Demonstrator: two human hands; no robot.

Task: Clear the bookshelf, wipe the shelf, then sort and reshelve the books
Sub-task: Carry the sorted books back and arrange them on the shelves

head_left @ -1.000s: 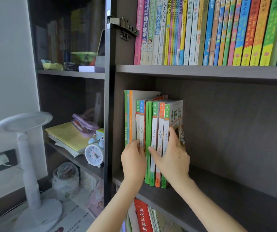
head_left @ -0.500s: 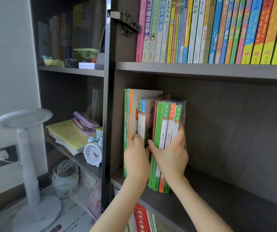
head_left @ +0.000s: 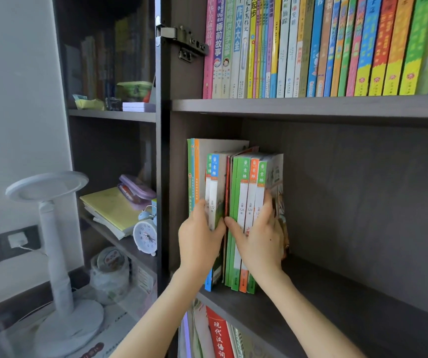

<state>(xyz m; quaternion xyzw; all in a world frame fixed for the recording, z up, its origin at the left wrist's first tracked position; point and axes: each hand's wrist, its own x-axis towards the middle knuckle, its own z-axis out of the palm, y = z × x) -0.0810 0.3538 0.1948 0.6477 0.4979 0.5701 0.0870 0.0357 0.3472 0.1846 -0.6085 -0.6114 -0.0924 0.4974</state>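
- Dark wood bookcase (head_left: 162, 177) fills most of the view, with a pale wall (head_left: 14, 99) at far left.
- The books (head_left: 244, 182) stand upright at the left end of the middle shelf (head_left: 350, 306), in the right bay.
- From the left they run: two tall ones with green and orange spines against the side panel, shorter ones with green and blue spines, a thin red one, then green, orange and green spines.
- The last book shows an illustrated cover facing right, and the shorter books reach the shelf's front edge.
- A white lamp (head_left: 50, 254) stands on the desk at left, with a wall socket (head_left: 16, 240) behind it.
- In the left bay a purple case (head_left: 136, 188) lies on a yellow pad (head_left: 109, 208), and a clock (head_left: 145, 236) sits just beside them.
- A metal hinge (head_left: 182, 43) is fixed high on the divider.
- A full row (head_left: 324, 47) of bright spines lines the board above, and a red book (head_left: 219, 334) shows below.
- The left hand (head_left: 198, 241) has its fingers tucked between the tall pair and the green-spined book. Its thumb is on the far side, pinching the green and blue pair.
- The right hand (head_left: 259, 239) sets its thumb left of the green spines. Its fingers curl over the illustrated cover, gripping that bundle.
- Both hands hide the lower spines, and the thumbs lie just beside each other.
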